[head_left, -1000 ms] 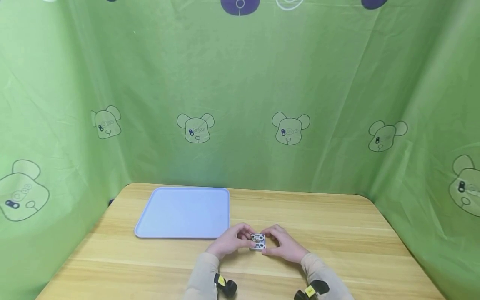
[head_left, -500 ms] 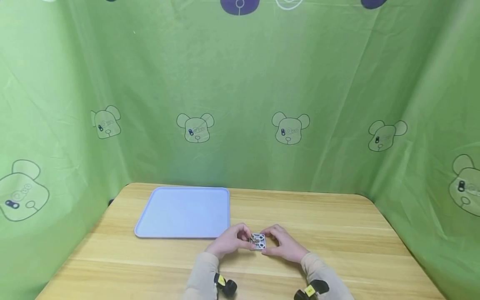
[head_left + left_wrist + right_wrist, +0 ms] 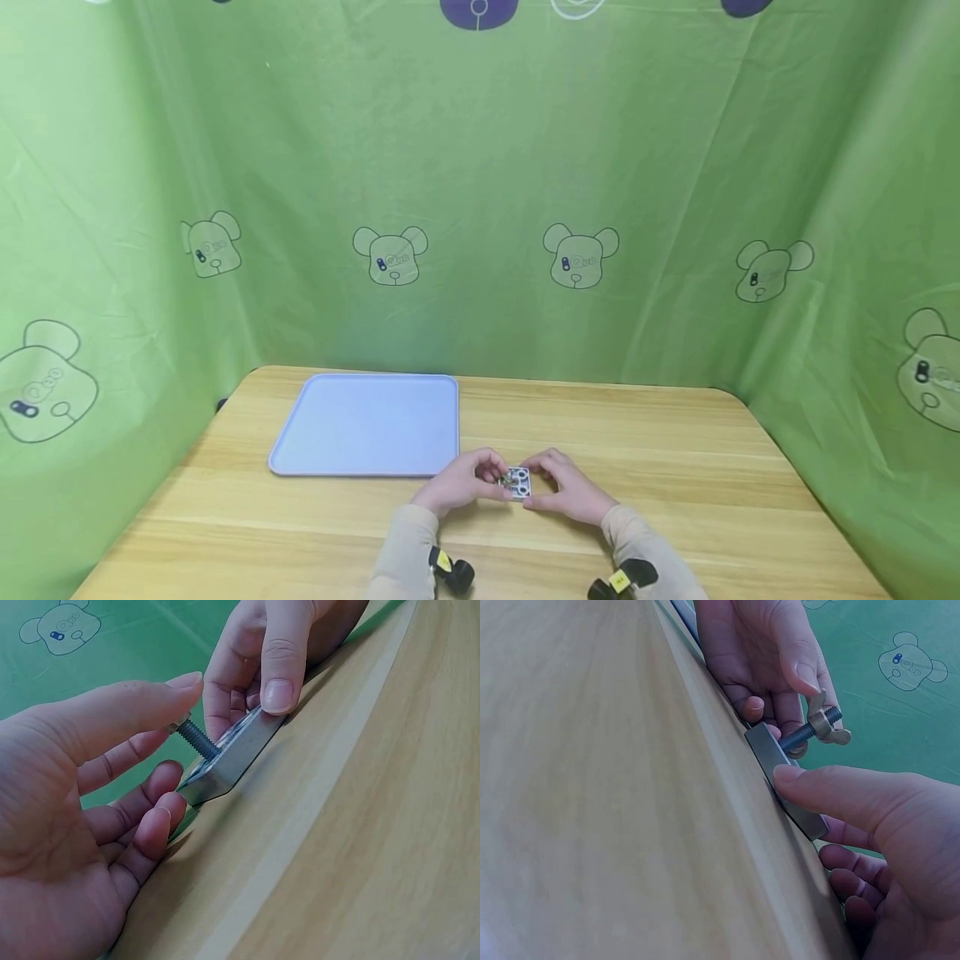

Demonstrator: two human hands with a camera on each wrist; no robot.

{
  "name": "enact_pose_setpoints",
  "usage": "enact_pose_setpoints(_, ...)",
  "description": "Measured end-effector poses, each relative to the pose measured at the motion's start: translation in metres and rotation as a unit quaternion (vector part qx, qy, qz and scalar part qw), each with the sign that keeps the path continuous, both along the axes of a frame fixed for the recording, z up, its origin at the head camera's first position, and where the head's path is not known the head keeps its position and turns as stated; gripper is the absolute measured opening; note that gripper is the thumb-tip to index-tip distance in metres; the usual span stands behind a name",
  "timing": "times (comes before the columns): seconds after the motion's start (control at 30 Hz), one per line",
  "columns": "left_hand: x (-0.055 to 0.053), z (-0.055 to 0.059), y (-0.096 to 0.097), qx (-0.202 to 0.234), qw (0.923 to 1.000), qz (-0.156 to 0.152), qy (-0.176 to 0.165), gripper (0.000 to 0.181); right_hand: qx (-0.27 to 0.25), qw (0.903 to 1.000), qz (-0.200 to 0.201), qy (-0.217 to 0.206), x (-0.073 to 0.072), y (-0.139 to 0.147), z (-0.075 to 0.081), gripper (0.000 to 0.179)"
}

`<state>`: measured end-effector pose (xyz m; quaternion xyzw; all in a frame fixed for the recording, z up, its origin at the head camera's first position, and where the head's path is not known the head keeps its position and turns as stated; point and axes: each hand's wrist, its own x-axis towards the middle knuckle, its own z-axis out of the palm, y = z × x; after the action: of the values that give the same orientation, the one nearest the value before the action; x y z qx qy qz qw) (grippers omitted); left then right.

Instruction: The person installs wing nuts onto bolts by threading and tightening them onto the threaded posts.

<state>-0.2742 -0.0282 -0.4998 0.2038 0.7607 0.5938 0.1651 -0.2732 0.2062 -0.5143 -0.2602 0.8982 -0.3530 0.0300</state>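
Observation:
A square metal block (image 3: 524, 477) with round holes in its top lies on the table between both hands. From it a threaded bolt (image 3: 198, 740) sticks up, tilted in the wrist views, and carries a brass-coloured wing nut (image 3: 826, 725) near its end. My left hand (image 3: 463, 483) has its thumb and index finger at the wing nut, the thumb tip against one wing; its other fingers curl beside the block. With thumb and fingers on opposite edges, my right hand (image 3: 573, 492) grips the block. The left index fingertip is partly hidden behind the nut.
A pale blue tray (image 3: 367, 425) lies on the wooden table (image 3: 637, 442), left of and beyond the hands. Green curtains (image 3: 480, 167) with bear prints hang at the back and both sides. Each sleeve carries a black wrist camera.
The left thumb and fingers have shifted slightly around the wing nut, uncovering a little more of the block's top. The right hand and the block have stayed in place.

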Motion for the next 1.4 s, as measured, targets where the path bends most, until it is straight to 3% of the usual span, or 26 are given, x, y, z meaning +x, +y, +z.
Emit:
enact_pose_setpoints(0.7, -0.0038, -0.009, 0.0007, -0.025, 0.9994, 0.006, 0.021, 0.016, 0.007, 0.9999, -0.005, -0.011, 0.0019, 0.0, 0.0003, 0.051)
enact_pose_setpoints(1.07, -0.003, -0.0077, -0.0021, 0.015, 0.9997, 0.021, -0.006, 0.033, 0.003, 1.0, -0.001, -0.007, 0.0003, 0.0006, -0.0006, 0.051)
enact_pose_setpoints(1.4, -0.0009, -0.0037, -0.0006, 0.013, 0.9998, 0.013, 0.001, 0.031, -0.003, 1.0, 0.0, -0.004, -0.0008, 0.0005, 0.0002, 0.05)
